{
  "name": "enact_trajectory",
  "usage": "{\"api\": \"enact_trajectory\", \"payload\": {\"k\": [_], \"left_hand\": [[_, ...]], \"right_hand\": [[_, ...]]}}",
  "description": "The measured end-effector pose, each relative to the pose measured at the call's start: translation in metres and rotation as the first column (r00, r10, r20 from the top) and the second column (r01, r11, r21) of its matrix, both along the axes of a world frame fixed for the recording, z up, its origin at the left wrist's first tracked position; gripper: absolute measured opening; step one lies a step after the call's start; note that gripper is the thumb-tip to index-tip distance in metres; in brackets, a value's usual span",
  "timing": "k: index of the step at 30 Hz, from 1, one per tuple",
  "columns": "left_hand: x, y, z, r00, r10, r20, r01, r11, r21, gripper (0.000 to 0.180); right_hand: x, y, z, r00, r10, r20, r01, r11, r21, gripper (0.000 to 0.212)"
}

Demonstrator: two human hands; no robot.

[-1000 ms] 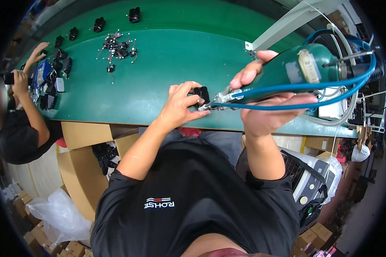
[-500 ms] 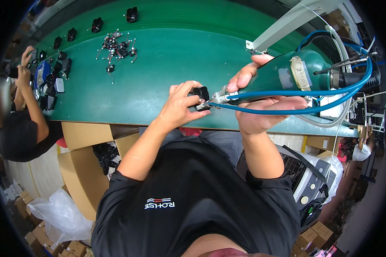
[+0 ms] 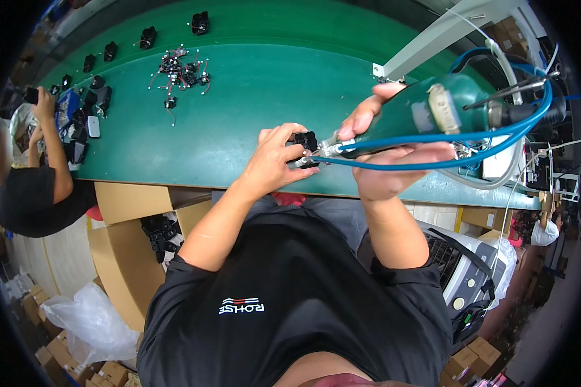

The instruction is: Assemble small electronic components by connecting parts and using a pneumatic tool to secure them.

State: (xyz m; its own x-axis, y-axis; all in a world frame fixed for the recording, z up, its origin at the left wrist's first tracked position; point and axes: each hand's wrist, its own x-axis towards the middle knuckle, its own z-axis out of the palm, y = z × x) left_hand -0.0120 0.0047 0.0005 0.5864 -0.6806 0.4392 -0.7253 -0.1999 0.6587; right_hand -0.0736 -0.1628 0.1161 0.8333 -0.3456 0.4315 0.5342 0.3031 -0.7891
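Note:
My left hand (image 3: 271, 158) pinches a small black plastic part (image 3: 306, 140) near the table's front edge, thumb and fingers closed round its left side. In my right hand (image 3: 384, 175) lies a green power screwdriver (image 3: 403, 116), held nearly level with my fingers wrapped round its body. Its metal nose (image 3: 327, 148) points left and meets the black part; the exact contact point is hidden by my fingers and the tubes. Two blue tubes (image 3: 426, 166) run from the nose and loop back at the right.
A pile of small wired parts (image 3: 181, 72) lies on the green table (image 3: 239, 84). Several black units (image 3: 148, 37) stand in a row behind. At left a co-worker (image 3: 35, 193) handles parts beside a blue bin (image 3: 66, 109). A metal post (image 3: 432, 45) rises at right; an open carton (image 3: 122, 264) stands below.
The rear of the screwdriver has shifted slightly left and its tubes with it. My left hand and the black part have hardly moved. The co-worker's arms have changed position.

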Motion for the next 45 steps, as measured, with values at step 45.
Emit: {"api": "enact_trajectory", "payload": {"k": [45], "left_hand": [[0.001, 0.001, -0.001, 1.000, 0.014, -0.006, -0.014, 1.000, -0.002, 0.033]], "right_hand": [[0.005, -0.017, 0.004, 0.982, 0.150, 0.115, -0.158, 0.985, 0.063, 0.113]]}}
